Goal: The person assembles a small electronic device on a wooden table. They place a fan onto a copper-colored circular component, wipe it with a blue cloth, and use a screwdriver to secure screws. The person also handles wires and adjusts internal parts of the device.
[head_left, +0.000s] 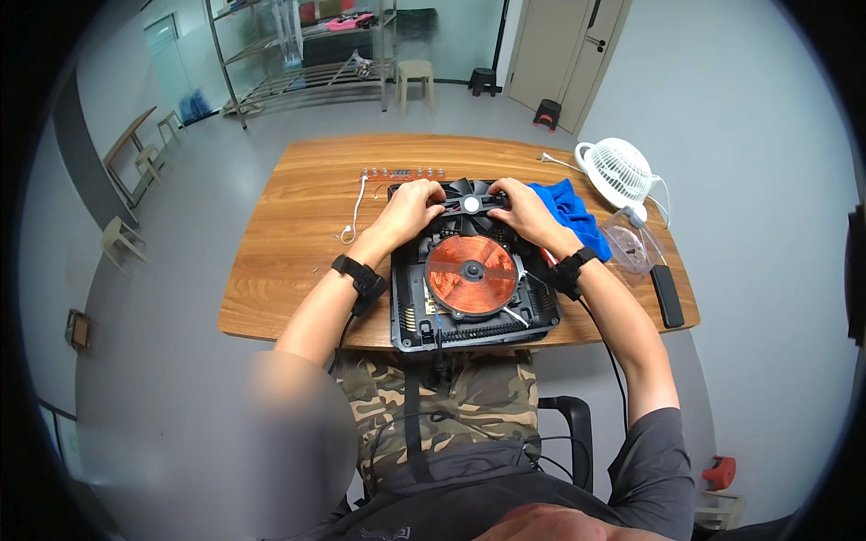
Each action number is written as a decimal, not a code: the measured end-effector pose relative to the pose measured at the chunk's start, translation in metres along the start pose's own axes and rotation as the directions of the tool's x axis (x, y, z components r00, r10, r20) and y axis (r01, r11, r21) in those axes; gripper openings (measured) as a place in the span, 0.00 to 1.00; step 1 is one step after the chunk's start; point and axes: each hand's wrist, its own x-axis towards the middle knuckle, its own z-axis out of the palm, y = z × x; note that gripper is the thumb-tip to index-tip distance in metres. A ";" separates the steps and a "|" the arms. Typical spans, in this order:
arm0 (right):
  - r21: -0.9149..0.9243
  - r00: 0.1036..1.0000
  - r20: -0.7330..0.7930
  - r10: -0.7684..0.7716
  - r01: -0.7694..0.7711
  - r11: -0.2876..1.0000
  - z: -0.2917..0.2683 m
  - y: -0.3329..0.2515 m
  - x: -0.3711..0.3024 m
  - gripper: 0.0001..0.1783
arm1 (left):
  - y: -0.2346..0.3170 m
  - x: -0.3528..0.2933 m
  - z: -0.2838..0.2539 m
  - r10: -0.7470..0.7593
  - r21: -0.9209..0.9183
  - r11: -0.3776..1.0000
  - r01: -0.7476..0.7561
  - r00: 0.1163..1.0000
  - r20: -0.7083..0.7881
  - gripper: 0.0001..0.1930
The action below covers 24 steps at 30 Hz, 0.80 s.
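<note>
A black cooling fan (471, 205) with a pale round hub spans the space between my two hands at the far end of an opened induction cooker (415, 334). My left hand (413, 213) pinches the fan's frame on its left side. On the opposite side my right hand (528, 215) grips the same frame with thumb and fingers. Whether the fan is seated in the housing or slightly raised, I cannot tell. Nearer to me, a round copper coil (471, 275) lies inside the black housing. Both wrists wear black bands with cables.
A narrow circuit board (402, 173) and a white cable (359, 203) lie left on the wooden table (271, 261). Right of the cooker are a blue cloth (568, 215), a white fan (621, 169), a clear plastic container (629, 243) and a black oblong object (667, 296).
</note>
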 end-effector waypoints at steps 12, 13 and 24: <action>-0.087 0.977 0.213 0.032 -0.014 0.996 -0.013 0.015 0.013 0.20 | -0.004 0.012 0.006 -0.071 0.056 0.996 0.064 0.990 0.125 0.09; -0.095 0.970 0.237 0.047 -0.026 0.995 -0.013 0.018 0.014 0.20 | -0.004 0.012 0.007 -0.071 0.048 0.997 0.065 0.988 0.137 0.08; -0.108 0.966 0.259 -0.018 0.048 0.993 -0.006 0.033 -0.004 0.21 | 0.008 0.006 0.016 -0.077 0.163 0.986 0.041 0.972 0.223 0.08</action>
